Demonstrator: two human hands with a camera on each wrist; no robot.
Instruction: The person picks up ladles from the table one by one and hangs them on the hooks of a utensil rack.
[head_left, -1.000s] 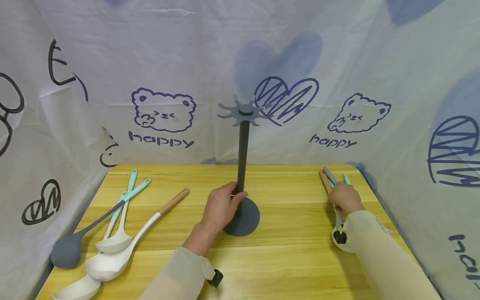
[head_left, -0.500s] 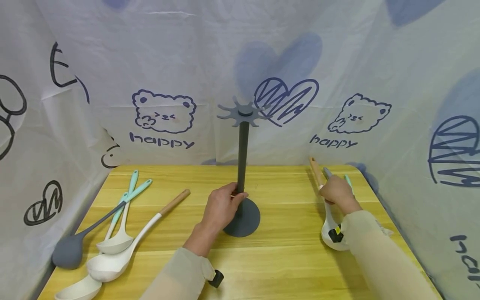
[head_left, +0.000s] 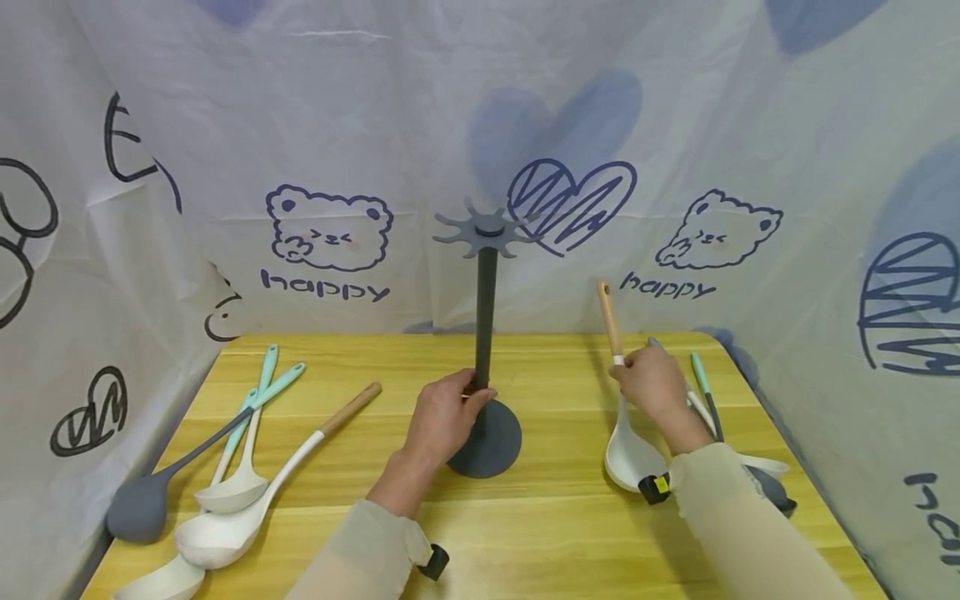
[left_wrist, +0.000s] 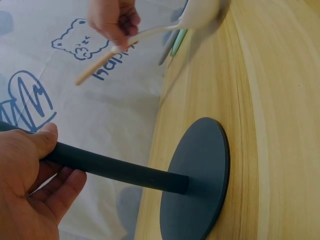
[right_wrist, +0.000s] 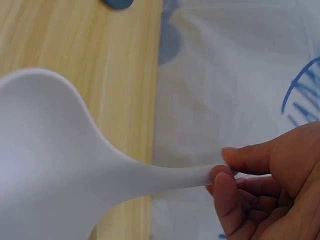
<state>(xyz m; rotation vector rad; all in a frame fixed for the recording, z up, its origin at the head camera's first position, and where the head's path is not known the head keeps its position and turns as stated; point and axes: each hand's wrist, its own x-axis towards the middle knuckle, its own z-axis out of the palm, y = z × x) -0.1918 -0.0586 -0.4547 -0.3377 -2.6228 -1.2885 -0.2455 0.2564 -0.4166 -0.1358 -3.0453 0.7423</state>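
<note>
The right hand point(head_left: 651, 383) is pinching the white ladle point(head_left: 630, 457) to the right of the stand point(head_left: 487, 325); its wooden handle point(head_left: 610, 321) is slanting upward. The left hand point(head_left: 441, 418) is gripping the stand.

I read the slim, round-based stand point(head_left: 487, 325) as dark slate grey from top to bottom, and the deep-bowled ladle point(head_left: 628, 454) as white with a tan, wood-toned handle point(head_left: 609, 323). I also make out a yellow, streaky wood-grained tabletop point(head_left: 555, 533), a round slate-grey ladle point(head_left: 138, 510) with a mint-green grip point(head_left: 281, 383), and a whitish cloth backdrop point(head_left: 420, 125) printed with blue hearts and blue-outlined bears.
</note>
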